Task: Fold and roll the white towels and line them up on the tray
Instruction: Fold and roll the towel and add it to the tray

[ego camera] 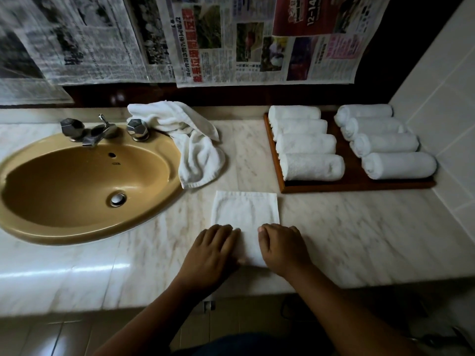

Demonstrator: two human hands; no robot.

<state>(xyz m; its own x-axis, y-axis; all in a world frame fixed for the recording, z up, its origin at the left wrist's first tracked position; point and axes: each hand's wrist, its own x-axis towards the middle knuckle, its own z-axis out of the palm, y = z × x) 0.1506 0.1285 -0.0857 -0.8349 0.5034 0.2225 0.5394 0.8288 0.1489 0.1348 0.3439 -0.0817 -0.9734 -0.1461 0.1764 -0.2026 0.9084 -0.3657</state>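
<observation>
A folded white towel (pixel 245 209) lies flat on the marble counter in front of me. Both my hands rest on its near end, where the cloth is curled into a roll: my left hand (pixel 212 249) on the left side, my right hand (pixel 281 246) on the right side, fingers pressed down on the towel. A wooden tray (pixel 357 182) at the right holds several rolled white towels in two columns, such as the nearest left roll (pixel 312 167) and the nearest right roll (pixel 399 165). A loose crumpled white towel (pixel 190 140) lies beside the sink.
A tan oval sink (pixel 77 186) with a chrome tap (pixel 95 132) fills the counter's left. Newspaper sheets (pixel 231 39) hang over the wall behind. A white tiled wall (pixel 444 98) bounds the right side. The counter's front edge runs just below my wrists.
</observation>
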